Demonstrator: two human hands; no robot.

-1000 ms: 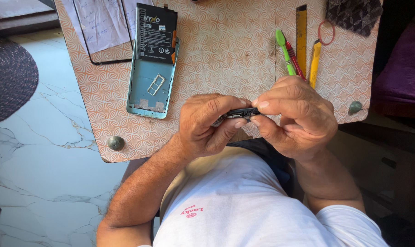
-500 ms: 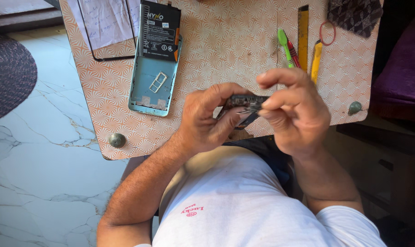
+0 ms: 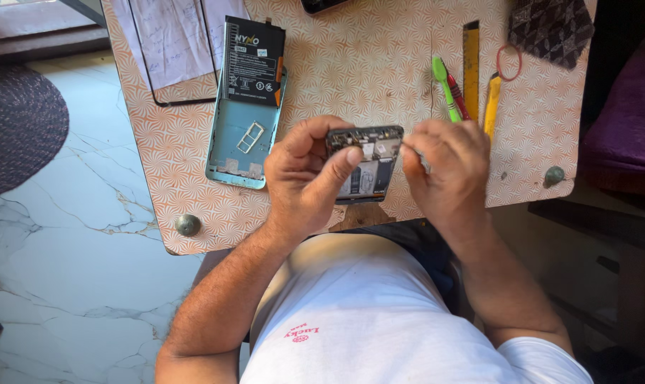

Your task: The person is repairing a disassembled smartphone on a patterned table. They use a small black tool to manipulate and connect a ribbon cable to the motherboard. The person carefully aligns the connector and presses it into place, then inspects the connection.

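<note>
While the left hand grips an opened phone above the near edge of the board, its thumb lies across the phone's face and its fingers curl round the left edge and top. Circuit parts and metal shields show on the upturned side of the phone, which is tilted a little and held off the surface. At the phone's right edge the right hand has its fingertips pinched close together; whether a small tool or part sits in the pinch is too small to tell.

Left of the hands, a teal back cover lies flat on the board, inner side up, with a small metal tray on it. A black battery rests across the far end of that cover. Further left and far, a sheet of paper lies partly under a thin black frame.

Right of the hands and farther off, a green tool, a red pen and a yellow tool lie side by side, with a yellow ruler just beyond them. Near the far right corner sit a red rubber band and a dark patterned cloth. Marble floor and a dark round mat show to the left.
</note>
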